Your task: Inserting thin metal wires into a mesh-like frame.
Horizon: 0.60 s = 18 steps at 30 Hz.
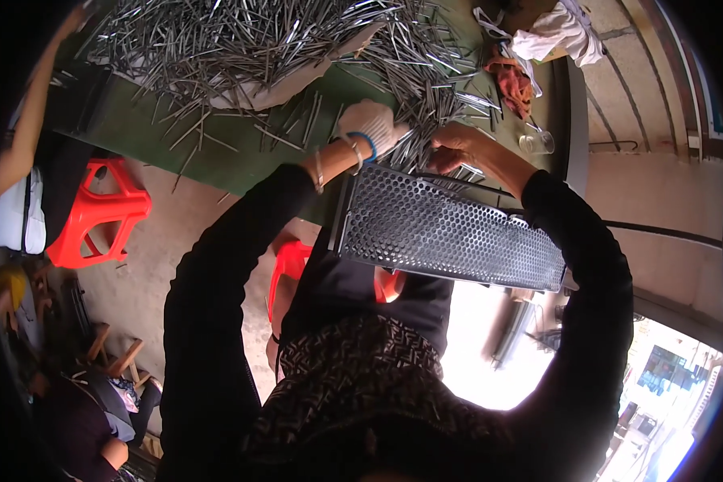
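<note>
Thin rods (pixel 241 40) block ahead, perforated tray (pixel 450 226) nearer.

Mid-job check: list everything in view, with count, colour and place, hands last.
Thin rods: too many to count, silvery grey, heaped on the table
Table: one, green, upper middle
Pale sheet: one, whitish, among the rods
Perforated tray: one, dark grey, over the lap
Cloths: at least two, reddish and white, upper right
Cup: one, clear, right of the hands
Stools: at least two, red, far left and beneath the wearer
Co-workers: at least two, dark clothing, left edge
Left hand: one, white glove, at the rods
Right hand: one, bare, at the rods
</note>
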Each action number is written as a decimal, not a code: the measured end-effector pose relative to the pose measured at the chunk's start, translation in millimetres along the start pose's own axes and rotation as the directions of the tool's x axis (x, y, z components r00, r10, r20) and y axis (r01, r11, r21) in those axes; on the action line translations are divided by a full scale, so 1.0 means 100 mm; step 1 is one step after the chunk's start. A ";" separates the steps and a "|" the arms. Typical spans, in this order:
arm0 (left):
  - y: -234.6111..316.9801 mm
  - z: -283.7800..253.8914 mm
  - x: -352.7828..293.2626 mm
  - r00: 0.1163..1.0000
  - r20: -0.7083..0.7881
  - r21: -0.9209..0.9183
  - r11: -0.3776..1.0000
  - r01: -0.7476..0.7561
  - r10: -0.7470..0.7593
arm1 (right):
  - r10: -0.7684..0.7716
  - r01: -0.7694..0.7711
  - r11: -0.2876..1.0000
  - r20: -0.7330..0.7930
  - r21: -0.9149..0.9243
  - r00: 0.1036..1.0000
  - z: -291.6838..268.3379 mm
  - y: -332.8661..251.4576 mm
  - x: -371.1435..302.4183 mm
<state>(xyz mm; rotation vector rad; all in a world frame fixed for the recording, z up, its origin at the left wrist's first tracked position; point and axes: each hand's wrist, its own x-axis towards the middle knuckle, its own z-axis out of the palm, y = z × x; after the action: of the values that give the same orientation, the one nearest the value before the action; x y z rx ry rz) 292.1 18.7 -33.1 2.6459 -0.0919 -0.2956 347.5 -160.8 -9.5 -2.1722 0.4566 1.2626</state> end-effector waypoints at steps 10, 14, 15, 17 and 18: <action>0.28 0.23 0.50 0.965 0.118 0.051 0.969 -0.243 0.235 | -0.112 0.173 0.852 -0.150 0.495 0.982 0.20 0.06 0.37; 0.23 0.44 0.85 0.836 0.219 0.344 0.762 -0.548 0.503 | -0.152 0.205 0.804 -0.141 0.559 0.978 0.13 0.03 0.37; 0.17 0.51 0.89 0.841 0.209 0.352 0.764 -0.541 0.499 | -0.179 0.236 0.820 -0.158 0.521 0.971 0.13 -0.01 0.36; -0.24 0.67 0.93 0.942 0.186 -0.500 0.852 -0.156 0.281 | -0.269 0.308 0.845 -0.150 0.437 0.951 0.34 -0.27 0.34; -0.44 0.70 0.91 0.955 0.239 -0.814 0.573 0.099 0.174 | -0.342 0.382 0.845 -0.170 0.374 0.924 0.50 -0.37 0.19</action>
<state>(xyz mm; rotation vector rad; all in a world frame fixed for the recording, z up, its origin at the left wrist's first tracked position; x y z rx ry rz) 365.4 15.5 -131.7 1.6310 -0.0797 -0.5617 344.0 -100.1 -34.1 -1.8588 0.2900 0.7770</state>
